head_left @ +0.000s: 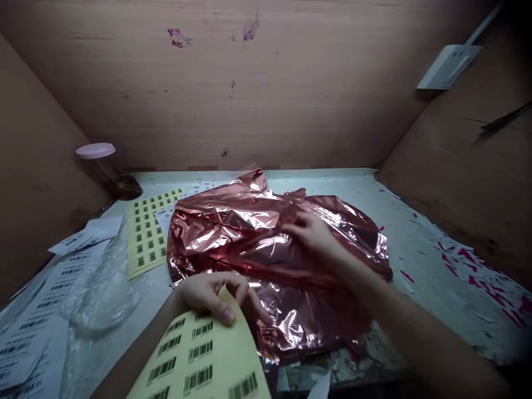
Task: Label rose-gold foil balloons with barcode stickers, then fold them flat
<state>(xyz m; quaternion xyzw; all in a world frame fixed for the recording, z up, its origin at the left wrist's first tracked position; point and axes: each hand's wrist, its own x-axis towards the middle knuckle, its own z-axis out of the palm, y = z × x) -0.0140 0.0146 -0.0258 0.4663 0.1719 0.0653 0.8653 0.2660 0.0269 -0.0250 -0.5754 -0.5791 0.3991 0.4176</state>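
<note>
The left hand (211,296) pinches a yellow barcode label sheet (199,360) between thumb and fingers. Just beyond that grip lies the crumpled pink foil balloon (249,238). The right hand (313,233) rests flat and open on the foil. Further left of the grip lies another yellow label sheet (147,233).

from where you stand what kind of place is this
Probably a small packing or labelling station. The left hand holds a yellow barcode label sheet, the right hand rests on a crumpled pink foil balloon, and more barcode sheets lie on the worktable inside bare board walls.
</note>
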